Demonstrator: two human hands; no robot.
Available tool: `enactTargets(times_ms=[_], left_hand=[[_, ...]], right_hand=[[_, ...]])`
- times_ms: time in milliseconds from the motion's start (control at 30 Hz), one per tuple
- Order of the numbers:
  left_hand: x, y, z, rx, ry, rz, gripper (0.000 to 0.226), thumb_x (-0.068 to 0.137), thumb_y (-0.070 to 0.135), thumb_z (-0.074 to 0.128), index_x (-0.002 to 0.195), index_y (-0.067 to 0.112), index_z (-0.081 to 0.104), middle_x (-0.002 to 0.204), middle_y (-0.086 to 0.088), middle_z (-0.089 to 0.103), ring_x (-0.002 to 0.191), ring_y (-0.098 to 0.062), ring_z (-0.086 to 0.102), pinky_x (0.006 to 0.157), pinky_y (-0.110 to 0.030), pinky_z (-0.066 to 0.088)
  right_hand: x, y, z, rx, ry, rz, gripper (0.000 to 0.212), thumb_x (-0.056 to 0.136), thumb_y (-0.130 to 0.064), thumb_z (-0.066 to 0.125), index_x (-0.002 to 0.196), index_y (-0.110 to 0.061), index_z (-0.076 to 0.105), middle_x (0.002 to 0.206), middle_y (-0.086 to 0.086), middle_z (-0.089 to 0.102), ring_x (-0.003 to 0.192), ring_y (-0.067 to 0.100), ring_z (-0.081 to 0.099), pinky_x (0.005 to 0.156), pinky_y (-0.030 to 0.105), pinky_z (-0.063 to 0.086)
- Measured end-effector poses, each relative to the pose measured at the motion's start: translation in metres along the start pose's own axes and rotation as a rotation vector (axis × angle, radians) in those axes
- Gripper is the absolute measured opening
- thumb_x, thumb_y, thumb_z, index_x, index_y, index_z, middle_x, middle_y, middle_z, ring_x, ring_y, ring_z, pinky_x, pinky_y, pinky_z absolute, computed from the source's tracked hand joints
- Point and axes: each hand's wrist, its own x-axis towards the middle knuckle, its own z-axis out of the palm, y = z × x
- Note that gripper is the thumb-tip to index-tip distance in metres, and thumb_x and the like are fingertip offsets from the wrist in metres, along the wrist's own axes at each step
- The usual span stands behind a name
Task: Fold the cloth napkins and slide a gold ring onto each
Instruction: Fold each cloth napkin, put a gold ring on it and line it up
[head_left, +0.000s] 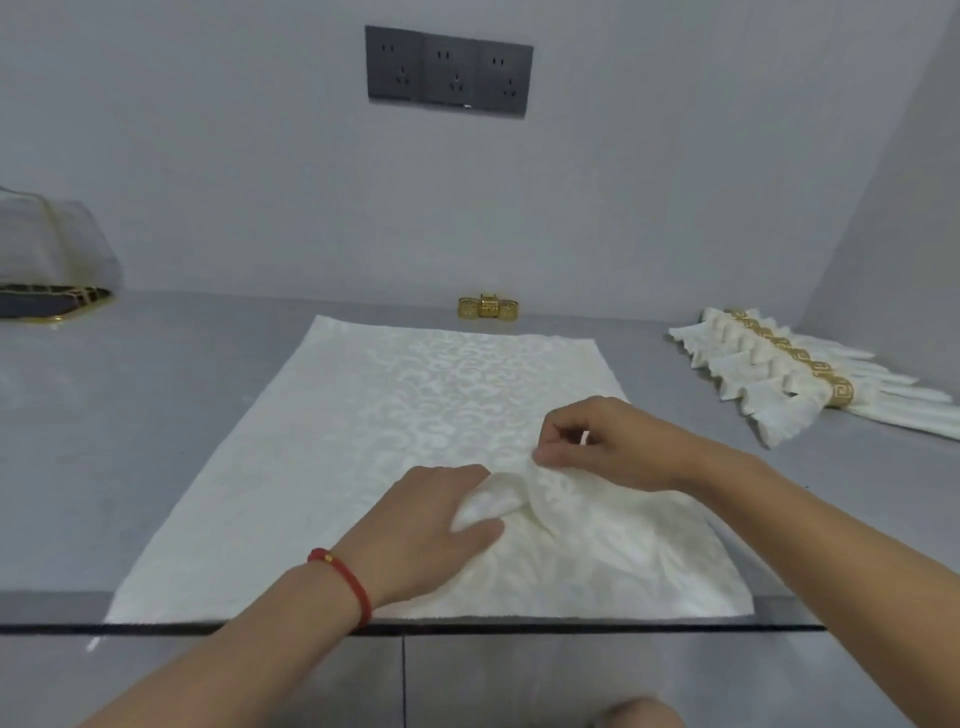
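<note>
Napkin: a white, patterned cloth napkin (415, 431) is spread flat on the grey table (156, 415), its near edge lying along the table's front edge.
Fold: a small ridge of the cloth is lifted near the middle of the napkin's near half, between the two hands.
Left hand: the left hand (431, 519) rests on the napkin, and the raised cloth is held between its thumb and fingers; a red cord bracelet (348, 582) is worn on the wrist.
Right hand: the right hand (597, 441) is held just above the cloth, and the top of the raised fold is pinched by its curled fingertips.
Gold rings: a small cluster of ornate gold napkin rings (488, 307) stands at the far side of the table, just beyond the napkin's far edge.
Finished napkins: a row of folded white napkins in gold rings (779, 369) is laid at the right of the table, well apart from the spread one.
Left edge: a folded pale fabric bundle with gold trim (47, 260) is seen at the far left.
Wall: a dark panel of three sockets (449, 70) is fixed above the table.
</note>
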Motion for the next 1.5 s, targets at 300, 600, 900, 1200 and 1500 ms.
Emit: enactTargets(times_ms=[300,600,900,1200,1500], left_hand=[[0.006,-0.019,-0.016,-0.335,-0.042,-0.043,0.024,0.099,0.015,0.051,0.093,0.026,0.071,0.092,0.008,0.071,0.084,-0.012,0.067,0.077,-0.028,0.051],[0.027,-0.019,-0.028,-0.143,-0.163,-0.012,0.025,0.101,0.013,0.044,0.094,0.020,0.067,0.086,0.010,0.067,0.067,-0.002,0.055,0.062,-0.016,0.039],[0.007,-0.049,-0.062,-0.388,-0.170,-0.139,0.028,0.093,0.025,0.060,0.083,0.000,0.069,0.082,-0.007,0.067,0.079,-0.023,0.062,0.079,-0.032,0.046],[-0.020,-0.064,-0.086,-0.266,-0.176,-0.023,0.031,0.100,0.045,0.052,0.096,0.018,0.066,0.094,0.005,0.067,0.086,-0.010,0.061,0.085,-0.031,0.047],[0.081,-0.098,-0.085,-0.017,-0.038,-0.242,0.039,0.103,0.035,0.042,0.069,0.018,0.033,0.060,0.006,0.038,0.053,-0.016,0.035,0.052,-0.028,0.031]], right_hand=[[-0.035,0.067,-0.017,-0.141,0.171,0.131,0.019,0.099,-0.043,0.061,0.093,-0.029,0.073,0.092,-0.020,0.073,0.087,-0.002,0.066,0.085,0.031,0.054],[-0.093,0.039,-0.019,-0.216,0.102,0.129,0.032,0.103,-0.047,0.044,0.078,-0.028,0.052,0.067,-0.016,0.055,0.062,0.007,0.049,0.059,0.023,0.037],[-0.105,-0.028,-0.006,-0.094,-0.155,0.171,0.043,0.087,-0.029,0.068,0.115,-0.043,0.039,0.080,-0.017,0.062,0.071,0.007,0.054,0.069,0.026,0.046],[-0.079,-0.052,-0.002,0.034,-0.104,0.087,0.039,0.096,-0.073,0.029,0.108,-0.045,0.054,0.097,-0.012,0.072,0.076,0.005,0.058,0.082,0.029,0.047],[0.068,0.033,-0.027,0.089,0.178,0.385,0.056,0.091,-0.046,0.071,0.062,-0.016,0.035,0.053,-0.004,0.032,0.049,0.015,0.031,0.054,0.031,0.030]])
